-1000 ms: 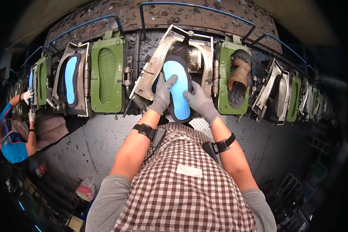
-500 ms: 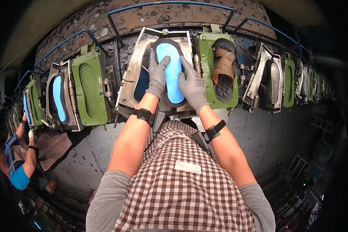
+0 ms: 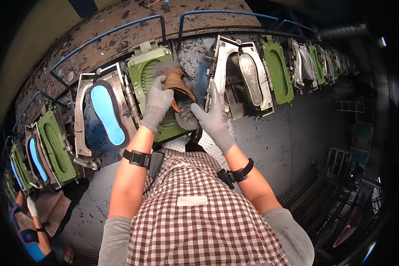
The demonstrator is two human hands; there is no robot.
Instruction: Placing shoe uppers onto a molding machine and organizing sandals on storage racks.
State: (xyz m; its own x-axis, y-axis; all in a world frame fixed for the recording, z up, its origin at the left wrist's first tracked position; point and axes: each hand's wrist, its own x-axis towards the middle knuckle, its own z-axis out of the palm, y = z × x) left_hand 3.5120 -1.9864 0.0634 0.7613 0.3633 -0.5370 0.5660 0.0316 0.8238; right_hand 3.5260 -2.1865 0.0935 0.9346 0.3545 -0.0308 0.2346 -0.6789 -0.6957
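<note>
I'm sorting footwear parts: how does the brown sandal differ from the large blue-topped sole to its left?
The brown sandal has a strapped upper; the blue-topped sole has a smooth, flat top. The sandal is between the left hand and right hand; the sole lies on a metal mould. Both show dark edges.

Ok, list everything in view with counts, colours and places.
Sandal: one, brown and grey, upper centre.
Soles: at least three, blue and dark, left.
Mould plates: at least five, green, along row.
Mould frames: at least four, silver, along row.
Rails: several, blue, behind row.
Littered board: one, brown, behind rails.
Floor: one, grey, below row.
Co-worker: one, blue clothing, lower left.
Apron: one, brown and white, lower centre.
Straps: two, black, forearms.
Left fingers: one set, gloved grey, gripping sandal.
Right fingers: one set, gloved grey, beside sandal.
</note>
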